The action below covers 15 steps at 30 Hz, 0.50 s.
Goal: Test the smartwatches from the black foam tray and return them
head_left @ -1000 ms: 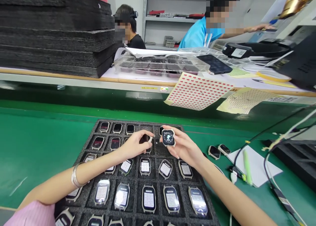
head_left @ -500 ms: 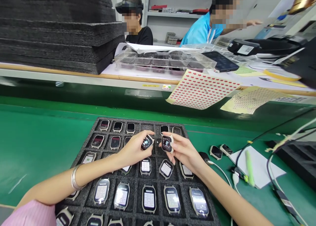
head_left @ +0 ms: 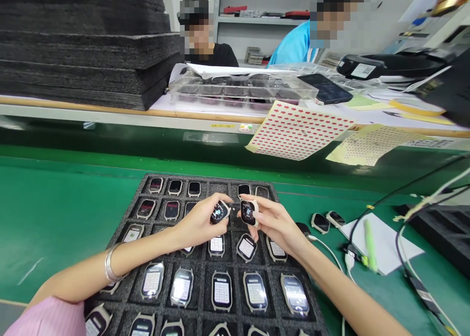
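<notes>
My left hand (head_left: 205,217) is closed around a smartwatch body (head_left: 219,212) with a lit dial on its dark screen. A second smartwatch (head_left: 247,212), its screen also lit, is pinched in my right hand (head_left: 273,221). The two watches are held side by side, a small gap apart, over a black foam tray (head_left: 200,277). Strapless smartwatches fill many of the tray's compartments. In the nearer rows several show white screens, such as the watch (head_left: 222,291) below my hands; in the far rows the screens are dark, like the watch (head_left: 175,188) at the back.
Two loose watches (head_left: 320,223) lie right of the tray, beside white paper (head_left: 385,250) with a green marker (head_left: 370,245). Cables (head_left: 407,262) cross the right side. Beyond stands a shelf with stacked black foam (head_left: 88,57), clear plastic trays (head_left: 238,89) and hanging sticker sheets (head_left: 299,130). Two people are behind it.
Both watches stay in my hands, the right one turned slightly. Across the shelf, the person in black has turned and the person in blue has drawn back an outstretched arm.
</notes>
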Each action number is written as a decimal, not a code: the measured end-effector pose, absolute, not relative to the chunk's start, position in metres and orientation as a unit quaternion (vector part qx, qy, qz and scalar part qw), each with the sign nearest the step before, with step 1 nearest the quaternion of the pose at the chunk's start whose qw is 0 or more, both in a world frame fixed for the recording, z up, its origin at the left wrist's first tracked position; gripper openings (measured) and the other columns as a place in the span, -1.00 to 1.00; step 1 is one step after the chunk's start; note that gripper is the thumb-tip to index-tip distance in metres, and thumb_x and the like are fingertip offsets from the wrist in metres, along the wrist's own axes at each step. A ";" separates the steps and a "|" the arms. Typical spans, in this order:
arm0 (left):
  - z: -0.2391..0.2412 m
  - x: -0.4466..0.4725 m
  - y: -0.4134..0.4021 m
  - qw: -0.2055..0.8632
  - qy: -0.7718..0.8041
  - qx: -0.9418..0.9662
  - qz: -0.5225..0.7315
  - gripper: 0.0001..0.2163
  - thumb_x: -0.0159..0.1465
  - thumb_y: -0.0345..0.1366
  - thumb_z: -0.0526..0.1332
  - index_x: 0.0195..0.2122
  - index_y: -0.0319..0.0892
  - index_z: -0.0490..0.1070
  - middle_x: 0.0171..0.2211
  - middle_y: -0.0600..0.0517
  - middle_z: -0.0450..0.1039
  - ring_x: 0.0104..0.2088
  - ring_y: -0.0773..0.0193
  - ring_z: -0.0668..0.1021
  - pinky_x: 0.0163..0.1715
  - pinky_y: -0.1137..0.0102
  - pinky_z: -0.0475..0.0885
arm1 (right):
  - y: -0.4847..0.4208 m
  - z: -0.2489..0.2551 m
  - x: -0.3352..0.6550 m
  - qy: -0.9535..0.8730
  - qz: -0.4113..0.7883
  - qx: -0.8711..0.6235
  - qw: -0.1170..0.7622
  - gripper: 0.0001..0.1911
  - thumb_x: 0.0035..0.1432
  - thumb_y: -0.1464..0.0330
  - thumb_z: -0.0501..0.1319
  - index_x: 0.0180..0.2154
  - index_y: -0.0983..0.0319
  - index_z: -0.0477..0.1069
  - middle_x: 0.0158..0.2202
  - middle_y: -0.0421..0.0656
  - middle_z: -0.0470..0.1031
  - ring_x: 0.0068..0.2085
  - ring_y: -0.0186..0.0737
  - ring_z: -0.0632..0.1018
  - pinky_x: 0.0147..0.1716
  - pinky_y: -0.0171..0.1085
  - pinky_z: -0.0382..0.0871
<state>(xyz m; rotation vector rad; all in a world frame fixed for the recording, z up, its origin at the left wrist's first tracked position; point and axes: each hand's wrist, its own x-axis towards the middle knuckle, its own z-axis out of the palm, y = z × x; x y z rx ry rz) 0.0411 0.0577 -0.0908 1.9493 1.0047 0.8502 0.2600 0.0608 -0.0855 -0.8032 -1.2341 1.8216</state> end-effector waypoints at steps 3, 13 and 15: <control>-0.090 0.041 0.058 0.383 0.386 0.769 0.336 -0.70 0.17 -0.41 0.15 -0.05 -0.14 0.26 -0.19 0.02 0.45 -0.22 0.22 0.50 -0.18 0.38 0.34 | 0.060 -0.084 0.260 -0.489 0.714 -0.312 0.393 -0.57 0.10 0.37 0.32 0.04 0.20 0.43 -0.31 -0.11 0.52 -0.54 -0.31 0.49 -0.53 -0.28 0.43; -0.087 0.042 0.057 0.388 0.381 0.770 0.334 -0.66 0.18 -0.40 0.15 0.00 -0.15 0.23 -0.20 0.01 0.43 -0.24 0.22 0.48 -0.20 0.39 0.34 | 0.056 -0.080 0.259 -0.493 0.708 -0.314 0.396 -0.60 0.09 0.36 0.32 0.01 0.22 0.45 -0.36 -0.13 0.51 -0.58 -0.31 0.50 -0.57 -0.30 0.40; -0.087 0.043 0.057 0.382 0.383 0.769 0.339 -0.63 0.17 -0.41 0.16 0.03 -0.16 0.21 -0.19 0.01 0.43 -0.23 0.22 0.48 -0.18 0.38 0.34 | 0.056 -0.080 0.259 -0.491 0.710 -0.309 0.399 -0.58 0.10 0.36 0.32 0.03 0.20 0.43 -0.34 -0.13 0.50 -0.56 -0.31 0.50 -0.55 -0.30 0.41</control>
